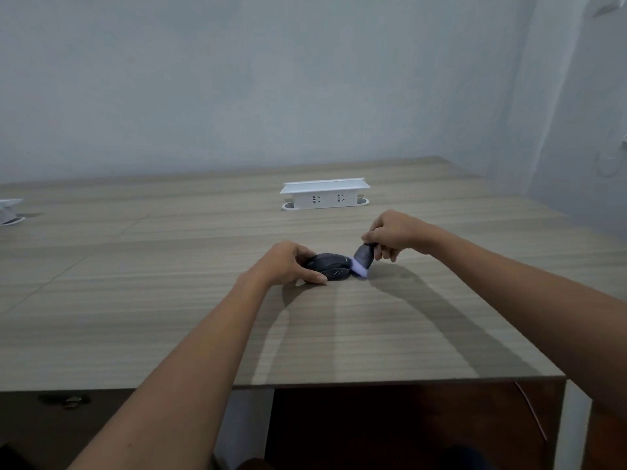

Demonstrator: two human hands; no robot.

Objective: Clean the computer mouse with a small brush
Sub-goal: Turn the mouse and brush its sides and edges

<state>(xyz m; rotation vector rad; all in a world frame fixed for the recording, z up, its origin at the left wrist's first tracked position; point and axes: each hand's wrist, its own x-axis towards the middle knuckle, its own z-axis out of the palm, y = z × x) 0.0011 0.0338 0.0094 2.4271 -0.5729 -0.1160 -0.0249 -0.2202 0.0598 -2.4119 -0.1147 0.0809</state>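
A dark grey computer mouse (330,266) lies on the wood-grain table (169,300), a little right of centre. My left hand (288,262) grips its left end, thumb along the near side. My right hand (393,235) holds a small brush (362,261) with a dark grey head and pale lilac bristles. The brush tilts down to the left and its bristles touch the mouse's right end. The brush handle is hidden inside my fist.
A white pop-up socket box (325,195) stands on the table behind my hands. Another white box (8,212) sits at the far left edge. The table's front edge (373,383) runs close to me, and a pale wall stands behind.
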